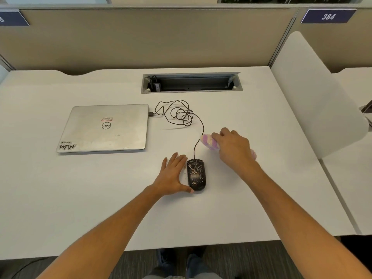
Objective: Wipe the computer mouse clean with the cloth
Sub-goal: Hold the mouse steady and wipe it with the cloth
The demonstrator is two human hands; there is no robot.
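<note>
A black wired computer mouse [196, 175] lies on the white desk, its top speckled with pale crumbs and dust. My left hand [174, 175] rests flat on the desk against the mouse's left side, fingers spread, thumb at the mouse's near end. My right hand [234, 147] is to the right and a little beyond the mouse, closed on a rolled purple, cream and pink cloth [209, 142] that sticks out past my fingers. The cloth is apart from the mouse.
The mouse's cable [181, 113] coils behind it and plugs into a closed silver laptop [104, 127] at the left. An open cable well [191, 83] sits at the back of the desk [60, 188]. A white divider panel [314, 97] stands at the right.
</note>
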